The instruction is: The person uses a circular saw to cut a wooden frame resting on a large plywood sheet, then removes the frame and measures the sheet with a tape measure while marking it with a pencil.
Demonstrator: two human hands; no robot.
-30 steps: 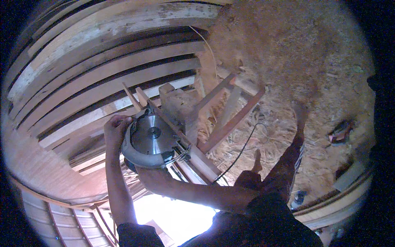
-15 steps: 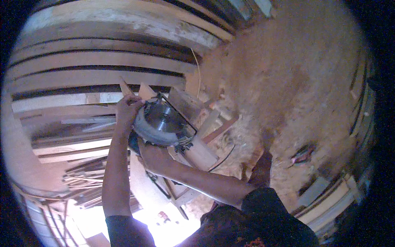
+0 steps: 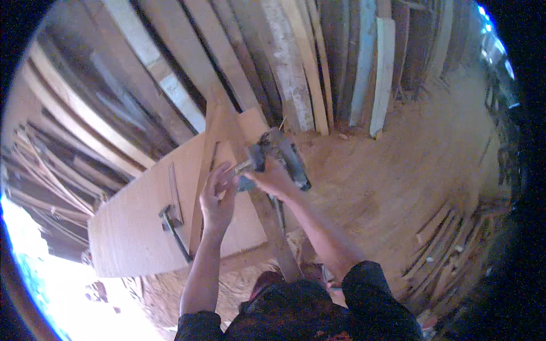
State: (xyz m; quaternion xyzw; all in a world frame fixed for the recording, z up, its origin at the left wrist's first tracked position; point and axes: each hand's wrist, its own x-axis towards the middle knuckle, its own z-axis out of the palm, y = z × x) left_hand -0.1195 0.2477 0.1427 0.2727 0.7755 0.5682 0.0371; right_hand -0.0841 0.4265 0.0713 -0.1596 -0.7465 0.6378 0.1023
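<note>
My right hand (image 3: 271, 179) is closed around the handle of a dark circular saw (image 3: 289, 158), held over the near right edge of a broad wooden panel (image 3: 131, 227). The saw is blurred, and its blade cannot be made out. Just left of it, my left hand (image 3: 218, 190) is raised with its fingers bent and apart, close to the saw's back end. A long, narrow wooden board (image 3: 218, 122) lies across the panel beneath my hands. On the panel, left of my left forearm, rests a dark T-shaped tool (image 3: 177, 234), perhaps a hammer.
Many planks (image 3: 290, 68) lean upright along the far side. A pale board (image 3: 383, 74) stands among them. Thin sticks (image 3: 51, 170) are piled at the left, and loose wood strips (image 3: 438, 244) lie on the dusty brown floor (image 3: 369, 176) at right.
The view has swung round. The saw, earlier tipped with its round blade showing and my left hand at its edge, is now turned over in my right hand. My left hand has come away from it.
</note>
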